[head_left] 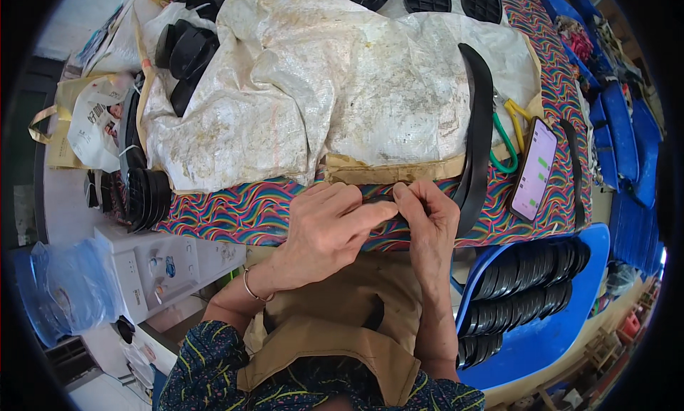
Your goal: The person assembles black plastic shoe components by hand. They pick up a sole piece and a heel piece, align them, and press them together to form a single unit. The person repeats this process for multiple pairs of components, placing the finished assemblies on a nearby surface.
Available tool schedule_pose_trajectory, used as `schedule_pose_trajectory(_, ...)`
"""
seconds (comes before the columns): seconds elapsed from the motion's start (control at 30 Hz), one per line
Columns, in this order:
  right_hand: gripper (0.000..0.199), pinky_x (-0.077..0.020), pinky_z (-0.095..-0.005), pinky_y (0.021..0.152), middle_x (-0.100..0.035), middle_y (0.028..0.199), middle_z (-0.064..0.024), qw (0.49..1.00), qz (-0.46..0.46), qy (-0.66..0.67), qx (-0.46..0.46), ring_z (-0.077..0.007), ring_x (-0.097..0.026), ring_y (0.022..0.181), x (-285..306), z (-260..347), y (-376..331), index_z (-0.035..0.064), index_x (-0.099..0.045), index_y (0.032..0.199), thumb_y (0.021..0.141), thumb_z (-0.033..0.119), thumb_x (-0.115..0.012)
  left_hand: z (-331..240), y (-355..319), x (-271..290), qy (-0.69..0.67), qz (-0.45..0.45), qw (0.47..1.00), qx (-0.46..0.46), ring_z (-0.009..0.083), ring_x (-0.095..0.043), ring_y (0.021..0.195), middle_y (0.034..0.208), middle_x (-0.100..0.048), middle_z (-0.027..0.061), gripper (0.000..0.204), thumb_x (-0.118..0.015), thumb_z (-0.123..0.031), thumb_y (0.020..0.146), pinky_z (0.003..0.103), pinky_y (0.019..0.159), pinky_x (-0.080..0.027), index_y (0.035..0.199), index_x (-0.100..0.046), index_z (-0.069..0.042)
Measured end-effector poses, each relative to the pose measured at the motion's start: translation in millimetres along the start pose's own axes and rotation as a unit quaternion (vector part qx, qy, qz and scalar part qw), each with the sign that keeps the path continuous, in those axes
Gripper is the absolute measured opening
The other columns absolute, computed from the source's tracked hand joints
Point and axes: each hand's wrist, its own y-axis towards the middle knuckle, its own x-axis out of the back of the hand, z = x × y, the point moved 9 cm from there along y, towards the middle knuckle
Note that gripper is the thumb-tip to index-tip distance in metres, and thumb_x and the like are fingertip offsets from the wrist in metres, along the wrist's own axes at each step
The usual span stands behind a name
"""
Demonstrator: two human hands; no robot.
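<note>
Both my hands meet over the near edge of the patterned cloth, low in the middle of the head view. The thumb and fingers of my right hand (427, 215) pinch a small black strip (377, 197). Only a bit of the strip shows, so its full shape is hidden. My left hand (324, 222) is closed on the other side of it, with a finger reaching to the right fingertips. To the right of my hands lie long black curved straps (479, 126). Beyond them are scissors with green handles (503, 151) and a yellow-handled tool (516, 119).
A stained white woven sheet (399, 76) covers much of the table. A lit phone (534, 169) rests at the right. Stacked black pieces (148, 197) stand at the left edge. Below right, a blue bin (513, 354) holds rows of black pieces (524, 268).
</note>
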Motion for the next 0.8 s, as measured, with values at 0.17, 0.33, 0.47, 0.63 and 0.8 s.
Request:
schedule_pose_trajectory(0.17, 0.029, -0.0355, -0.0264, 0.055, -0.044, 0.060, -0.0013, 0.998, 0.045, -0.016, -0.038, -0.0063, -0.041, 0.062, 2.5, -10.0, 6.2, -0.0041, -0.055, 0.072, 0.092, 0.015, -0.061, 0.5, 11.7, -2.1, -0.029, 0.016, 0.998, 0.055, 0.0228, -0.051, 0.058, 0.068, -0.051, 0.0054, 0.044, -0.068, 0.008, 0.058, 0.035, 0.052, -0.039, 0.099, -0.069, -0.009)
schedule_pose_trajectory(0.33, 0.025, -0.0413, -0.0305, 0.054, -0.049, 0.061, -0.0039, 0.997, 0.046, -0.006, -0.067, -0.0080, -0.049, 0.061, 8.2, -4.0, 2.8, -0.0043, -0.057, 0.078, 0.094, 0.015, -0.058, 4.3, 13.4, -7.6, -0.037, 0.063, 0.993, 0.091, 0.0278, -0.056, 0.068, 0.076, -0.056, 0.0077, 0.045, -0.071, 0.006, 0.062, 0.038, 0.058, -0.043, 0.103, -0.065, -0.010)
schedule_pose_trajectory(0.47, 0.011, -0.0501, -0.0365, 0.064, -0.057, 0.075, -0.0121, 0.992, -0.029, -0.113, 0.058, -0.0227, -0.059, 0.067, 38.0, 14.4, -5.9, -0.0014, -0.062, 0.094, 0.090, 0.009, -0.060, 6.8, 13.3, -8.9, -0.060, 0.062, 0.992, 0.095, 0.0285, -0.058, 0.071, 0.079, -0.058, 0.0089, 0.045, -0.071, 0.006, 0.063, 0.039, 0.061, -0.044, 0.104, -0.064, -0.010)
schedule_pose_trajectory(0.63, 0.025, -0.0511, -0.0389, 0.075, -0.058, 0.093, -0.0107, 0.860, 0.002, -0.372, 0.348, -0.0291, -0.060, 0.093, 5.5, 66.1, -35.0, 0.0006, -0.063, 0.104, 0.081, 0.009, -0.068, 10.9, 12.3, -13.8, -0.050, 0.067, 0.992, 0.091, 0.0311, -0.059, 0.074, 0.082, -0.058, 0.0102, 0.045, -0.072, 0.004, 0.062, 0.041, 0.062, -0.045, 0.104, -0.063, -0.009)
schedule_pose_trajectory(0.8, 0.018, -0.0465, -0.0331, 0.066, -0.054, 0.086, -0.0085, 0.730, 0.007, -0.483, 0.484, -0.0226, -0.055, 0.084, -12.7, 55.8, -43.1, -0.0003, -0.061, 0.091, 0.080, 0.014, -0.065, 11.0, 10.9, -11.9, -0.050, 0.059, 0.991, 0.107, 0.0308, -0.059, 0.071, 0.079, -0.058, 0.0105, 0.040, -0.072, 0.003, 0.064, 0.040, 0.060, -0.045, 0.102, -0.064, -0.007)
